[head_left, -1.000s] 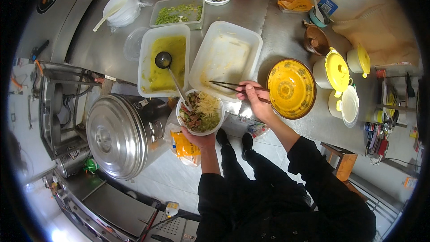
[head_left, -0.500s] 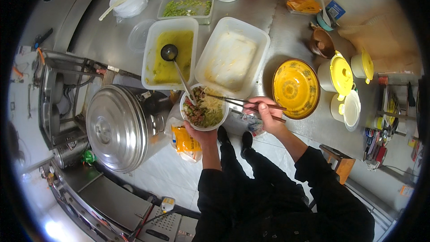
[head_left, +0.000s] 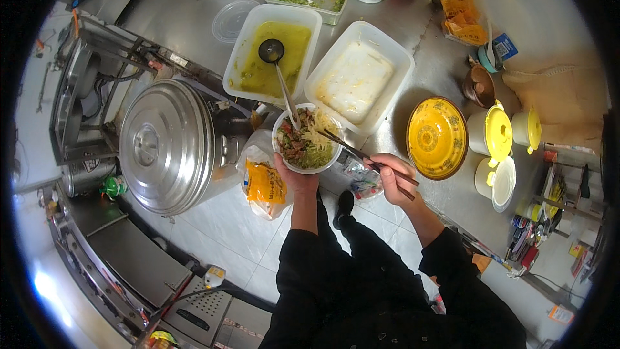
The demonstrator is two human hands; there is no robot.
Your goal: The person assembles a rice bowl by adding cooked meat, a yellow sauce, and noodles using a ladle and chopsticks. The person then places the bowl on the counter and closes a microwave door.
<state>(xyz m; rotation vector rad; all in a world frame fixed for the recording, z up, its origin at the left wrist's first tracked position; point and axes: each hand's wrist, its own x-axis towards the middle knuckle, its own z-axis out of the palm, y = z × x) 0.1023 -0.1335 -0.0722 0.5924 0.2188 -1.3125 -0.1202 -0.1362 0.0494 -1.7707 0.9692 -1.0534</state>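
Left hand (head_left: 299, 178) grips the white bowl (head_left: 310, 170) from below and at its near side, fingers curled against the wall; the bowl is held at the near edge of the steel counter (head_left: 400, 116), in front of the two large tubs; it is round, without a long axis, its mouth facing up, and it contains dark chopped pieces at left, pale shreds at upper right and a green portion at the near right.

Right hand (head_left: 394, 179) is closed around the dark chopsticks (head_left: 354, 150); their long axis runs from lower right, at the butt ends, to upper left, at the tips; the tips point into the bowl and stand at the pale shreds; whether they pinch any cannot be told.

The ladle (head_left: 284, 88) has its scoop in the left tub (head_left: 239, 45), over yellow-green liquid; its handle slants down and slightly right, across the tub's near rim, its end above the bowl's contents; contact there cannot be confirmed.

The right tub (head_left: 356, 77) shows residue on its base; right of it stands a yellow patterned bowl (head_left: 438, 139); a lidded steel pot (head_left: 165, 145) stands at far left.
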